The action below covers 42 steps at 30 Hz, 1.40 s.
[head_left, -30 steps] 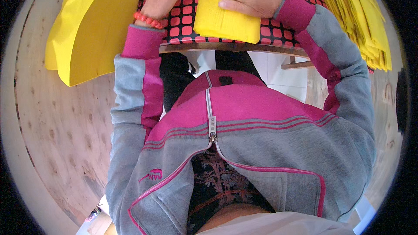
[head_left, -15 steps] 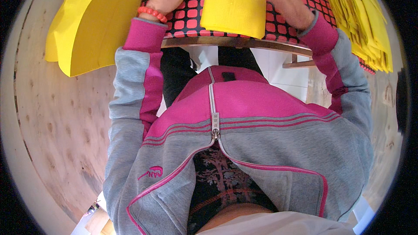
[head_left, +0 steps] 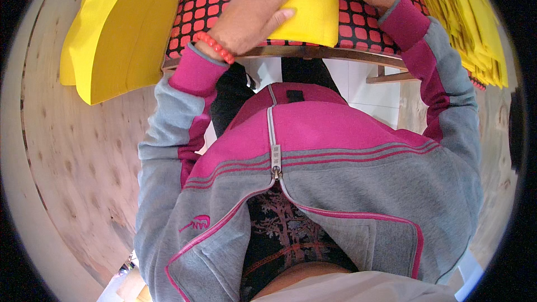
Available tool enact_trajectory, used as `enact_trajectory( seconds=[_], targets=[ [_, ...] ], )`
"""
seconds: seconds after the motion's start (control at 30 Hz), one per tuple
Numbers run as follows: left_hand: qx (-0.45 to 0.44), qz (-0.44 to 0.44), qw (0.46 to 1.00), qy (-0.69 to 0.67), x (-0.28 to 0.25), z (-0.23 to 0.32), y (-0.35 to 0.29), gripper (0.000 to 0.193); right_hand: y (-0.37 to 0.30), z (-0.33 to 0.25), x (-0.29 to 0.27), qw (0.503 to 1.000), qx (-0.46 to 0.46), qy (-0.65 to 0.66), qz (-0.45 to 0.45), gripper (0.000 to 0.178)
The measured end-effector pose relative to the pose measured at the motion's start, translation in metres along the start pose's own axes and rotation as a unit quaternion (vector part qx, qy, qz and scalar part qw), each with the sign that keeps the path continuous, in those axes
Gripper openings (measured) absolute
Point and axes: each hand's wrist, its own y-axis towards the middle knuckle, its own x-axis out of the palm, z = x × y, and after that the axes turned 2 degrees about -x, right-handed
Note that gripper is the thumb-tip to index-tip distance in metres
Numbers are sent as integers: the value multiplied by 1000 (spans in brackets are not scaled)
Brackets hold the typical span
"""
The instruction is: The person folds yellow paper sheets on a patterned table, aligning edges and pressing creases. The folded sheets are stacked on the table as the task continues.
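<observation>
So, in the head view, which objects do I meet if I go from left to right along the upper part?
Large yellow sheet, red bracelet, smaller yellow sheet, pile of yellow sheets.

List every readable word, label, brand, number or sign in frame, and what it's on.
Jacket: magenta embroidered lettering on the wearer's left-of-picture front panel; wording not copied out.
Zip pull: small marks, too small to read reliably.
Folded yellow piece, yellow sheet, yellow stack, checked table cover: no text visible.

The yellow sheet (head_left: 311,14) looks matt and cloth-like, the bracelet (head_left: 216,47) glossy
</observation>
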Motion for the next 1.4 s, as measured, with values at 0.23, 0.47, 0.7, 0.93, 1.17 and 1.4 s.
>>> enact_trajectory(
  seconds=[0.23, 0.47, 0.7, 0.93, 1.17, 1.4],
  targets=[
    [31, -88, 993, -76, -27, 29, -21, 58, 10, 21, -19, 994, 27, 98, 40, 51],
    [24, 30, 973, -229, -25, -5, 30, 45, 25, 18, -30, 953, 163, 188, 173, 52],
    [38, -26, 997, -62, 8, 21, 35, 60, 34, 21, -6, 990, -89, -110, 2, 41],
    [-1, -63, 996, -70, 1, 32, 37, 64, 32, 27, 32, 941, -185, -247, -139, 48],
    [-36, -60, 995, -73, 0, 39, 34, 74, 60, 80, 8, 962, -100, -225, -122, 52],
    [-46, -57, 994, -77, -2, 46, 31, 78, 89, 127, -6, 960, -83, -250, -94, 52]
  ],
)
